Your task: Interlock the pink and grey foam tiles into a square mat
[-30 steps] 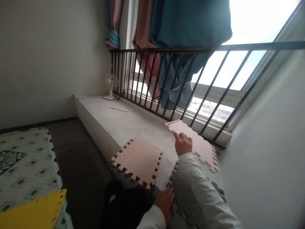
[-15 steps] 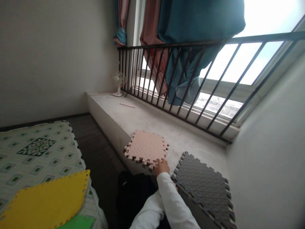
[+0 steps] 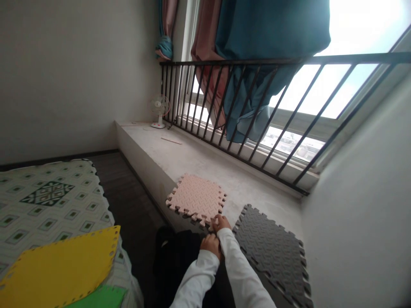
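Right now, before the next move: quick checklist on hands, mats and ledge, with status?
1. Right hand at the near corner of the pink mat: ok, fingers meet its edge.
2. Firm right-hand grip: cannot tell, the fingertips are too small to read.
3. Left hand on the mat: cannot tell, it sits close by the right hand.
4. Pink mat fully on the ledge: not ok, its left corner appears to stick out past the front edge.
5. Gap to the gray mat: ok, bare ledge shows between them.
6. Fan clear of both mats: ok, at the far end.
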Tool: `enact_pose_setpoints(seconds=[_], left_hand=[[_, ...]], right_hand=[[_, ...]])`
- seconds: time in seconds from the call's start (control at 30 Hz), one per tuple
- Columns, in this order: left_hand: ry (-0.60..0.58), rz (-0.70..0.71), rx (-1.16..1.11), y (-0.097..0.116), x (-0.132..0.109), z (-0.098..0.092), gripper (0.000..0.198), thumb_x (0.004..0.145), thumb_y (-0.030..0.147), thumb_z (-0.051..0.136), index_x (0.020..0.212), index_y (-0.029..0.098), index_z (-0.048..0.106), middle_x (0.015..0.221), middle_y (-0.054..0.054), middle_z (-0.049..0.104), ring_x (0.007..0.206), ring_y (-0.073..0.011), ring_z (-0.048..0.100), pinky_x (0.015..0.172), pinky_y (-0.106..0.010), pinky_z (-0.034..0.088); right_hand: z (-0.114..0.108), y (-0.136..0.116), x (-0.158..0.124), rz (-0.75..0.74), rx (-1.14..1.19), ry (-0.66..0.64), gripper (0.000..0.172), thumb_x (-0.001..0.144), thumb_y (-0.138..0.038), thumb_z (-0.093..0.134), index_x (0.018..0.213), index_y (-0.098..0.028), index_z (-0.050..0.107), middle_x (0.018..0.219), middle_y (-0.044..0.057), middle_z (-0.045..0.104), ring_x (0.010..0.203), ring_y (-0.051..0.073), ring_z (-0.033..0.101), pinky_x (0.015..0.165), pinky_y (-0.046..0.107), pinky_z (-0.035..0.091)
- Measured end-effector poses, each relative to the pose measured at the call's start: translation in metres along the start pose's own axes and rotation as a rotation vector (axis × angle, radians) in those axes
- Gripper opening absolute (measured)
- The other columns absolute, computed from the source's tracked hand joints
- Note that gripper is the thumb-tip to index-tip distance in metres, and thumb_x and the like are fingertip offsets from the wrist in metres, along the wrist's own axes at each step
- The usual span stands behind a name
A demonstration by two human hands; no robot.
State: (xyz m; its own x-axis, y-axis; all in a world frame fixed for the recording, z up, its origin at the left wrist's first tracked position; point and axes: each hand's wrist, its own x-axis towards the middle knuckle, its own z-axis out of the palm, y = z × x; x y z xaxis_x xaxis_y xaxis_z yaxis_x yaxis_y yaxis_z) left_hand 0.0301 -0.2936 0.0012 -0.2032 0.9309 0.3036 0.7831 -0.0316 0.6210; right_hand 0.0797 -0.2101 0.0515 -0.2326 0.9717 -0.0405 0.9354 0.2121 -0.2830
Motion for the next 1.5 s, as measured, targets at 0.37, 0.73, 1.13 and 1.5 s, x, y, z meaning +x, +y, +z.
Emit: enact_pose_setpoints(seconds=[0.37,0.73,1.13,1.5], left_hand=[[0.308,-0.517,-0.261,-0.017,0.022,-0.004,0.047,0.059,0.003,0.037,0.104,0.009,0.047,0.118,-0.016,0.043,0.112,-0.0198,0.041,0.096,-0.029,0.033],[0.262,-0.492,-0.251,-0.021,0.025,0.000,0.047,0.059,0.005,0.042,0.106,0.007,0.045,0.118,-0.018,0.046,0.115,-0.0223,0.038,0.098,-0.031,0.029],[0.370,-0.548,-0.403,-0.025,0.032,0.001,0.045,0.052,0.005,0.051,0.093,0.020,0.043,0.102,-0.009,0.052,0.102,-0.0212,0.048,0.092,-0.034,0.034],[0.436,-0.477,-0.364,-0.022,0.023,0.005,0.042,0.052,0.008,0.049,0.092,0.018,0.044,0.096,-0.009,0.050,0.094,-0.0224,0.048,0.089,-0.038,0.035]], right_hand=[[0.008,-0.003,-0.023,0.026,-0.003,0.013,0.020,0.070,-0.031,0.051,0.089,-0.023,0.054,0.088,0.002,0.056,0.075,0.013,0.053,0.061,0.022,0.034],[0.017,-0.014,-0.033,0.002,-0.080,0.000,0.024,0.074,-0.025,0.046,0.097,-0.026,0.052,0.101,0.004,0.055,0.091,0.015,0.051,0.070,0.023,0.036],[0.027,-0.020,-0.032,0.004,-0.168,0.034,0.029,0.073,-0.022,0.045,0.102,-0.027,0.050,0.097,0.006,0.057,0.090,0.019,0.052,0.067,0.028,0.037],[0.042,-0.003,-0.040,-0.052,0.048,0.153,0.023,0.069,-0.016,0.048,0.090,-0.023,0.055,0.092,0.007,0.057,0.087,0.018,0.050,0.074,0.026,0.035]])
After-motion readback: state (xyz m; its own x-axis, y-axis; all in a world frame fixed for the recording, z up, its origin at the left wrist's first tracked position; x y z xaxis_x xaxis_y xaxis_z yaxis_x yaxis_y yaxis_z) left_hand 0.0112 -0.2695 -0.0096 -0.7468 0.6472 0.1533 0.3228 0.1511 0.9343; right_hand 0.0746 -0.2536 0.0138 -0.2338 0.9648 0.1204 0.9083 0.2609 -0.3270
